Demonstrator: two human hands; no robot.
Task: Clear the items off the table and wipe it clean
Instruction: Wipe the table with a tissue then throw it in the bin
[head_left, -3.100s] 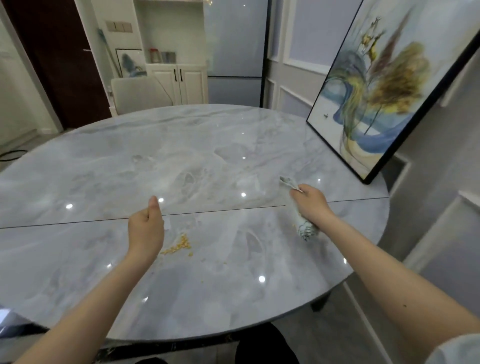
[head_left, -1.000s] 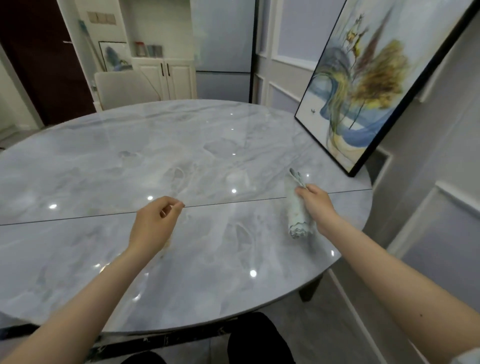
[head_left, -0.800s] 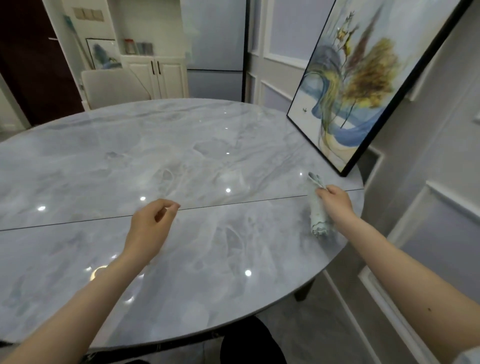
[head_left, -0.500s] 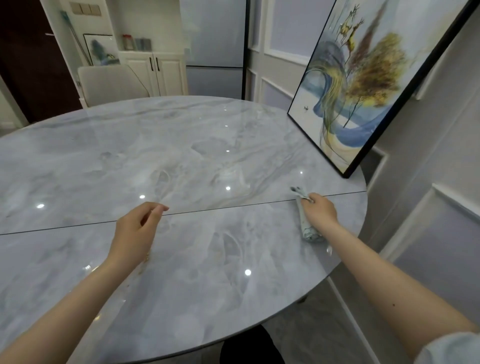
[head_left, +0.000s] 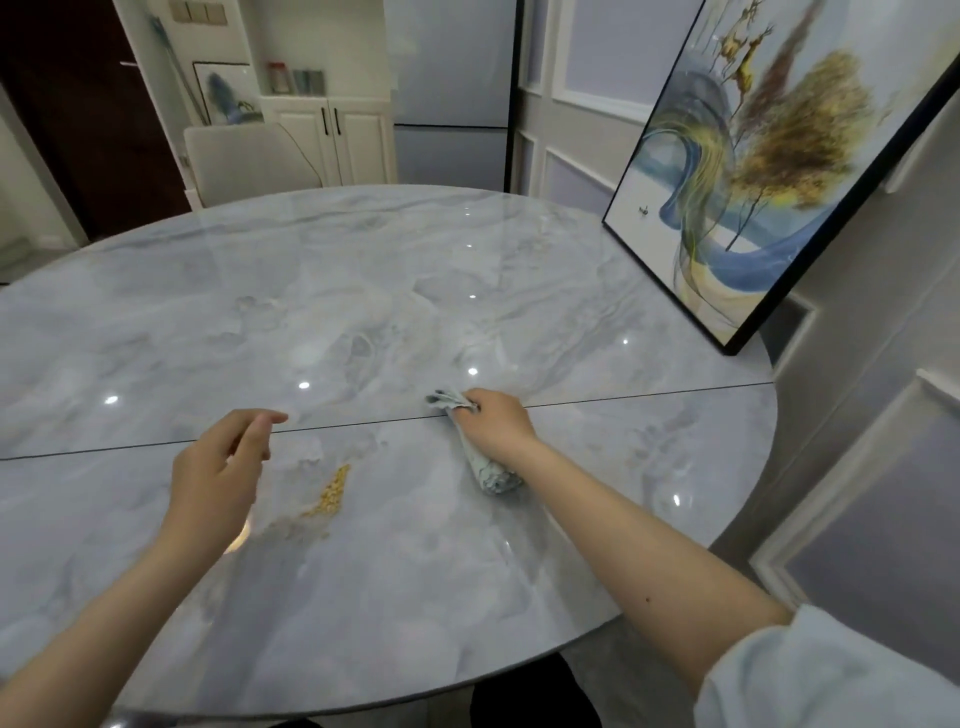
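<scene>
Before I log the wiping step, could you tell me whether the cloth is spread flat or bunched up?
Bunched up: the cloth is a rolled wad gripped under the right hand.

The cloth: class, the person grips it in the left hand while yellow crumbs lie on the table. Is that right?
Not quite. The head view shows the right hand gripping the cloth; yellow crumbs do lie on the table.

table (head_left: 415, 597): glossy grey marble-look slab under my arms, mirroring ceiling lights
rag (head_left: 485, 467): soft crumpled cloth I gripped
crumbs (head_left: 330, 493): dry, grainy, yellow
</scene>
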